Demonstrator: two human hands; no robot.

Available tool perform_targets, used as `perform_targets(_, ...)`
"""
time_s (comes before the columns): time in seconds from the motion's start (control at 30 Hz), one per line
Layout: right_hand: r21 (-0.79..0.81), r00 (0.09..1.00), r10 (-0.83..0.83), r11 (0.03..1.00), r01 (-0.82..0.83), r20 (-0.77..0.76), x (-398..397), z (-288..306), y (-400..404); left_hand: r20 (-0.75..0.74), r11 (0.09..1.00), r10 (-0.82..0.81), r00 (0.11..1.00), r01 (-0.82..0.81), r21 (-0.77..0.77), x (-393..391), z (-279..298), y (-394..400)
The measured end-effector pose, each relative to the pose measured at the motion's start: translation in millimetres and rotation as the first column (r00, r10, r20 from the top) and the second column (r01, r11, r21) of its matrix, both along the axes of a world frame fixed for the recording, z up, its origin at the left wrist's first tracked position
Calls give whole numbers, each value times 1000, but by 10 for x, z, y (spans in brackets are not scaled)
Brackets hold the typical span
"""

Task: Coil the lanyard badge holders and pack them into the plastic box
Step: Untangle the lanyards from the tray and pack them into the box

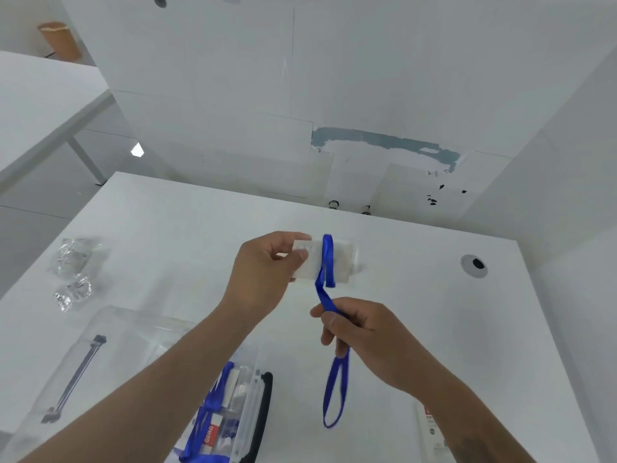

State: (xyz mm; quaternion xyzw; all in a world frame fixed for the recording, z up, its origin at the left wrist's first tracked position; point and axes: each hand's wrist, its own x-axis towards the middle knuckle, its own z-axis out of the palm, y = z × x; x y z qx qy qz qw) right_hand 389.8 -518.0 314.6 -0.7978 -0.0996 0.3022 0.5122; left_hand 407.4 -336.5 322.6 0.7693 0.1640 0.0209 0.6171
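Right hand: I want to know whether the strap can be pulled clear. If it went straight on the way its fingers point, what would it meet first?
Probably the left forearm; the right hand points leftward, though depth is unclear.

Both bare forearms reach up from the lower edge, the left from about 7 o'clock, the right from about 5 o'clock. The left hand is raised higher, its thumb and fingers closed in a pinching grip. The right hand sits lower, towards 4 o'clock of the left, its fingers curled in a closed grip, knuckles turned outward.
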Motion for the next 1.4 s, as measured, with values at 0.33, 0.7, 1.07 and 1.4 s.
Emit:
perform_targets(0.33, -8, 978, -168, 985, 170, 125, 91, 35, -113, -150, 877, -473, 868, 480, 15, -124, -53, 67)
perform_targets(0.7, 134, 985, -173, 976, 171, 7, -90, -190, -75, 3, 984, -174, 985, 174, 31, -123, -84, -52)
perform_targets(1.07, -314, 999, 35, 949, -38, -12, -282, -623, -188, 88, 995, -78, 993, 83, -56, -45, 97, 38)
perform_targets(1.4, -628, 947, 321, 738, -246, 7, -328, -827, -225, 82, 984, -10, 997, 24, -177, -48, 181, 98)
